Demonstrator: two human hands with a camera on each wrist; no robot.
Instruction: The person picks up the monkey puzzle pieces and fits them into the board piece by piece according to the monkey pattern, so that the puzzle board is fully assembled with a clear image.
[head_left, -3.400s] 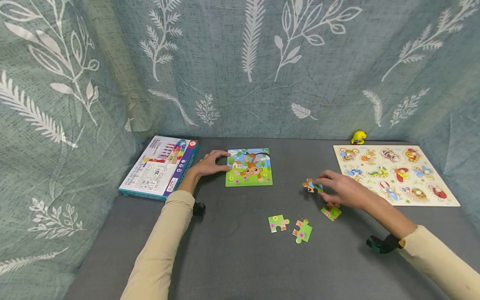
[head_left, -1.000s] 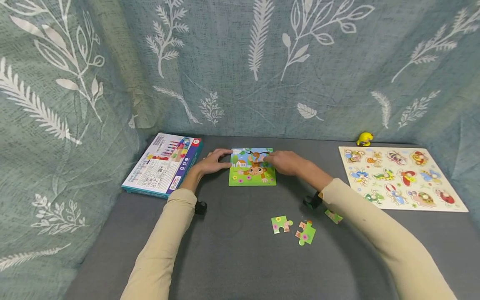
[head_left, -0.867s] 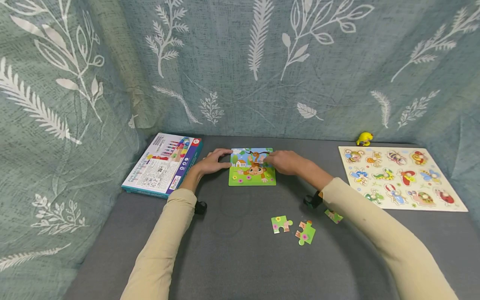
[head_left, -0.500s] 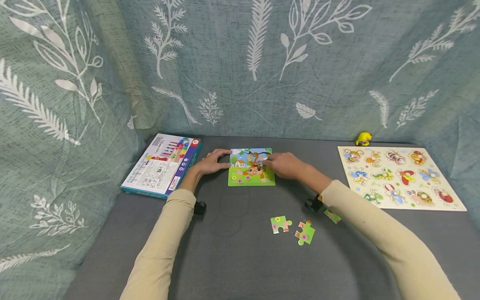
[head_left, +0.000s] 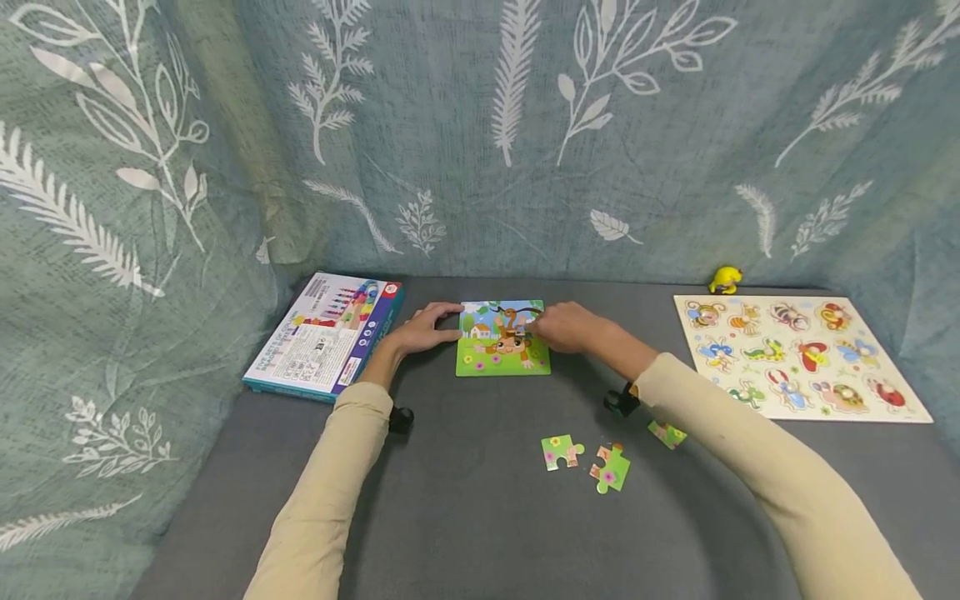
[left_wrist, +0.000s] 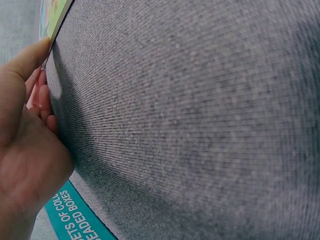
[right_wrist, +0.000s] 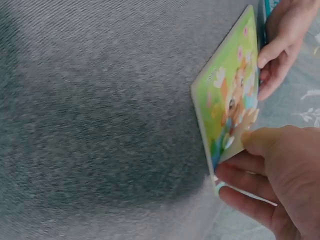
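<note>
- I see the monkey puzzle board (head_left: 487, 363) lying flat on the desk (head_left: 465, 517), toward the back and between the two hands.
- I judge the step in hand to be seating one piece in the upper right of that board.
- The next move, as I read it, calls for squaring the piece to the board's corner, pressing it down and letting go before reaching for another.
- The board is thin and nearly square, with a green meadow, pink flowers, a little house, blue sky and a monkey hanging head down from a branch.
- My right hand (right_wrist: 295, 170) appears to pinch a puzzle piece (right_wrist: 236, 145) between thumb and fingers, though the fingers cover so much that I can't make out its outline.
- My left hand (head_left: 422, 331) rests along the board's left edge, thumb and forefinger spread, which seems to steady it.
- Nearer me lie a flower piece (head_left: 558, 452), a knobbed green piece (head_left: 613, 469) beside it, and a third piece (head_left: 667, 434) next to the right sleeve (head_left: 750, 454); I take these as left to place.
- Farther out sit a box (head_left: 322, 337) at left, and an insect board (head_left: 806, 357) and yellow toy (head_left: 726, 280) at right.
</note>
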